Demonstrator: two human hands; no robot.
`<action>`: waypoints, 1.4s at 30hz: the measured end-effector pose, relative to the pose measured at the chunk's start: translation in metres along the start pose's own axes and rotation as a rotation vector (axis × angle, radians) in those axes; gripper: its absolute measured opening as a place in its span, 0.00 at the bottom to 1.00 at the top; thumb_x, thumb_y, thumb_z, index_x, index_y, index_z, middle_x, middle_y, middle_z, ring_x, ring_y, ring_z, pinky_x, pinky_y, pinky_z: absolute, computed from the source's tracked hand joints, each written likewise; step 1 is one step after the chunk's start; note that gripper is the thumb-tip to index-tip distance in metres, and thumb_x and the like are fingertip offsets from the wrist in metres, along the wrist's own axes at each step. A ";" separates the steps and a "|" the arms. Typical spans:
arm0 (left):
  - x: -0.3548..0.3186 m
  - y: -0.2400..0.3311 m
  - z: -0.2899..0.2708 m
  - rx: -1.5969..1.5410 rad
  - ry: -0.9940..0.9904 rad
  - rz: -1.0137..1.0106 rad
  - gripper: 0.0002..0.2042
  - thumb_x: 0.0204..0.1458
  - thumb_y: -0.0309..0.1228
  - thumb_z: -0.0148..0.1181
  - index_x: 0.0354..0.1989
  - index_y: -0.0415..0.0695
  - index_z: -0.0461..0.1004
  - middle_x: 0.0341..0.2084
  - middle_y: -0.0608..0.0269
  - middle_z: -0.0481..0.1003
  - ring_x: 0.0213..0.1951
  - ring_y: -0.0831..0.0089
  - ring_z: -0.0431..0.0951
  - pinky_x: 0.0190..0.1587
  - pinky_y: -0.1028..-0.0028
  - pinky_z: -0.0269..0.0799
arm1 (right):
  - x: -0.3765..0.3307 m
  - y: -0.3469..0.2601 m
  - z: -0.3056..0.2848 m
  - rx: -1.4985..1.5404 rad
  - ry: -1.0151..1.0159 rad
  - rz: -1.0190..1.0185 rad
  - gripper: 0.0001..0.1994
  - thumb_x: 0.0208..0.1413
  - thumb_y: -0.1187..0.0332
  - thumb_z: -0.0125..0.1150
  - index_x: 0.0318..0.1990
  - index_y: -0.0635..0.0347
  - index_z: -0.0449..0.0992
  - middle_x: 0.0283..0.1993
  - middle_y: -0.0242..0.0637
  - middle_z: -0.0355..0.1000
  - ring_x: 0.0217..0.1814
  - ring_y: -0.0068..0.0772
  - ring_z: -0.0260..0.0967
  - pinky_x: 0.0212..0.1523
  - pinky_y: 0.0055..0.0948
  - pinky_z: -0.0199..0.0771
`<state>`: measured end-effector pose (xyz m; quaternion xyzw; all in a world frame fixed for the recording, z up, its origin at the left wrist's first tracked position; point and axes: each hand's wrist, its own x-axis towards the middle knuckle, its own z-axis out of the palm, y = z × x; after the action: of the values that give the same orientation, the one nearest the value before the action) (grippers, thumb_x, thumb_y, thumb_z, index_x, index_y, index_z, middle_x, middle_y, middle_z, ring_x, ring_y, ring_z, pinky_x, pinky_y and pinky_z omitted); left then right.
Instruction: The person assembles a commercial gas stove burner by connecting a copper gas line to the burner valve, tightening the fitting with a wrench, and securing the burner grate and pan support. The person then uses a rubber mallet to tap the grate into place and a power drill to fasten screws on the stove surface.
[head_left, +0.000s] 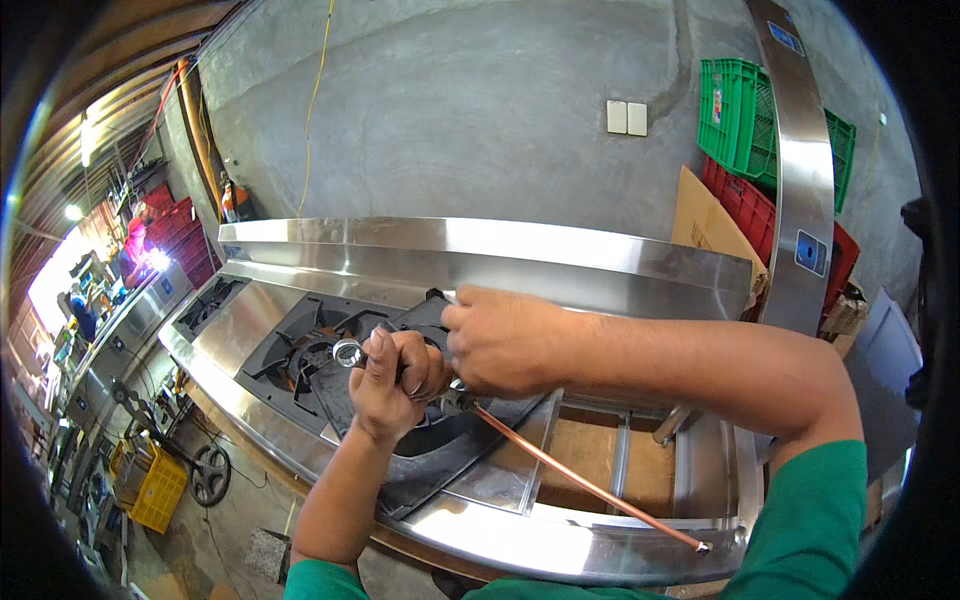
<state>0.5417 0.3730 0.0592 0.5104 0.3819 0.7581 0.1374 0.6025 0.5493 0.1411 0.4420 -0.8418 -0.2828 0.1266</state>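
Note:
My left hand [395, 385] is closed around a wrench, whose shiny ring end [349, 352] sticks out past the thumb. Right beside it, my right hand [510, 340] has its fingers curled in; what they grip is hidden. From below the two hands a copper tube [590, 483] slants down to the right, with a metal fitting [703, 547] on its far end. Both hands are above a black burner plate [440, 480] that lies tilted on a stainless steel stove [480, 545]. The tube's upper end is partly covered by my hands.
Left of my hands are black burner grates [310, 350]. An open bay [585, 455] in the stove top shows brown board and metal rails. Green crates [735, 115] and red crates [740, 200] stand at right behind a steel post [805, 180]. A person [135, 250] works near a bright light at far left.

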 end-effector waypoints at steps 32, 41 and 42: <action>-0.003 0.003 0.007 0.157 0.020 0.061 0.29 0.70 0.48 0.42 0.15 0.44 0.61 0.11 0.68 0.57 0.14 0.75 0.57 0.21 0.72 0.53 | -0.042 -0.014 0.018 0.089 0.408 0.183 0.09 0.44 0.64 0.61 0.35 0.52 0.78 0.37 0.32 0.67 0.48 0.34 0.67 0.51 0.35 0.66; -0.006 0.002 0.005 0.221 -0.036 0.138 0.27 0.71 0.45 0.40 0.18 0.42 0.59 0.10 0.66 0.58 0.13 0.75 0.55 0.18 0.72 0.49 | -0.019 -0.007 0.019 0.209 0.272 0.189 0.05 0.50 0.64 0.60 0.26 0.51 0.76 0.30 0.31 0.71 0.40 0.34 0.69 0.52 0.36 0.65; -0.007 0.003 0.006 0.224 -0.017 0.115 0.28 0.70 0.46 0.41 0.17 0.42 0.59 0.10 0.67 0.57 0.14 0.74 0.55 0.19 0.71 0.50 | -0.020 -0.009 0.022 0.210 0.226 0.208 0.04 0.51 0.65 0.59 0.27 0.52 0.76 0.29 0.32 0.71 0.39 0.35 0.70 0.53 0.37 0.65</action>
<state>0.5507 0.3696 0.0582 0.5501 0.4332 0.7129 0.0391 0.6098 0.5692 0.1190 0.3922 -0.8883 -0.1271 0.2022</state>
